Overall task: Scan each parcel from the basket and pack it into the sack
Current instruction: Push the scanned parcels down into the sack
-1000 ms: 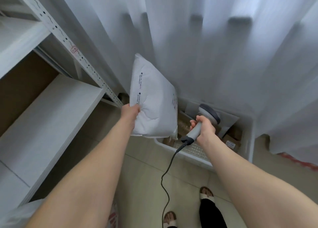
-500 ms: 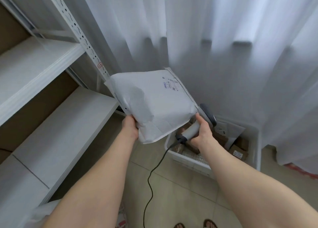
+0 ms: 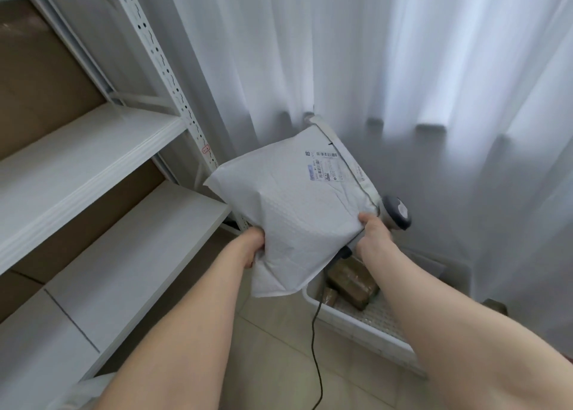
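A black cable (image 3: pixel 316 347) trails down left of the white slatted plastic basket (image 3: pixel 356 324). The right forearm covers the basket's right part, and brown taped parcels (image 3: pixel 350 282) lie inside. Above the basket's left end both hands hold a white padded mailer parcel (image 3: pixel 297 211), label side up, flap edge away from the basket — its long axis is hard to judge. The left hand (image 3: pixel 254 248) grips its left edge, fingers hidden beneath. The right hand (image 3: pixel 373 233) thumbs its right corner while curled round a grey handheld scanner (image 3: pixel 395 213) — handle hidden. Behind the basket hangs a white sheer curtain (image 3: pixel 403 68).
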Available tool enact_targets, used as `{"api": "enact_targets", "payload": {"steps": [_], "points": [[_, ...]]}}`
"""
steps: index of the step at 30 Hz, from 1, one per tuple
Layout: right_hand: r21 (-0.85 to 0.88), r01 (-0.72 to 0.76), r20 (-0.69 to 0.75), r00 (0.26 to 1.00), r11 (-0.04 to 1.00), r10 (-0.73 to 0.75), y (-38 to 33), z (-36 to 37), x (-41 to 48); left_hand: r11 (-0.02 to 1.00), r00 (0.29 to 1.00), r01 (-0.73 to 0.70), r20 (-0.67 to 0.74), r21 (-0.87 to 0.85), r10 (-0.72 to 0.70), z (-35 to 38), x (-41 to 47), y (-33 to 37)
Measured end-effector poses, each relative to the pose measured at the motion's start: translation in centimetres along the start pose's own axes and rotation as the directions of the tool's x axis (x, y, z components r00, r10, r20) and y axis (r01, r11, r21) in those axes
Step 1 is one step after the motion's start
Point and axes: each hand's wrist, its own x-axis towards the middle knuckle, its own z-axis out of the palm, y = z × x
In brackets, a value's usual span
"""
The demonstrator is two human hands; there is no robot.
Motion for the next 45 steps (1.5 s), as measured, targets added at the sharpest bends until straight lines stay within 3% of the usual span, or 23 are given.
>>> {"api": "enact_targets", "payload": {"steps": [2,5,7,11,15,22,26,29,32,36,38,42,45], "points": [[-0.005,0.06,0.009,0.998,0.998,-0.06,-0.8,0.6,-0.7,0.996,0.981,-0.073,-0.182,-0.057,0.062,-0.3,0.4,0.4],[-0.025,0.134,0.028,0.991,0.991,-0.133,-2.1,1.3,-1.6,0.987,0.868,-0.134,-0.492,-0.093,0.072,-1.6,-0.2,1.6],[-0.024,0.149,0.058,0.987,0.989,-0.148,-2.6,1.7,-2.1,0.986,0.811,-0.159,-0.577,-0.057,0.097,-2.1,-0.8,2.9],[-0.043,0.22,0.161,0.964,0.975,-0.211,-2.2,2.2,-2.7,0.96,0.816,-0.255,-0.505,0.119,0.28,-1.7,-1.9,5.5],[-0.081,0.285,0.277,0.927,0.955,-0.253,-2.2,2.0,-3.5,0.945,0.832,-0.269,-0.449,0.188,0.326,-2.2,-2.1,6.2],[-0.107,0.299,0.39,0.89,0.948,-0.236,-3.4,2.4,-4.7,0.945,0.872,-0.323,-0.373,0.045,0.316,-5.3,-1.7,5.9],[-0.161,0.314,0.365,0.9,0.936,-0.239,-3.8,2.6,-5.2,0.942,0.92,-0.333,-0.207,0.04,0.334,-6.7,-2.8,6.2],[-0.145,0.339,0.322,0.905,0.93,-0.279,-3.9,2.6,-5.4,0.963,0.955,-0.269,-0.12,0.028,0.27,-7.3,-3.5,6.4],[-0.143,0.358,0.289,0.907,0.923,-0.307,-3.9,2.9,-5.5,0.963,0.966,-0.258,-0.055,-0.083,0.254,-7.4,-4.2,6.5],[-0.237,0.472,0.249,0.874,0.849,-0.417,-3.9,2.8,-5.0,0.944,0.957,-0.289,-0.053,-0.16,0.284,-7.2,-4.9,6.3],[-0.269,0.518,0.256,0.851,0.812,-0.458,-3.8,2.4,-4.6,0.92,0.939,-0.339,-0.128,-0.198,0.319,-7.1,-5.0,6.5],[-0.294,0.455,0.291,0.881,0.841,-0.374,-3.0,1.7,-4.4,0.856,0.871,-0.451,-0.335,-0.254,0.36,-6.5,-4.6,6.8],[-0.306,0.407,0.394,0.877,0.861,-0.275,-1.9,2.0,-5.6,0.815,0.849,-0.482,-0.402,-0.322,0.343,-5.7,-4.3,6.9]]}}
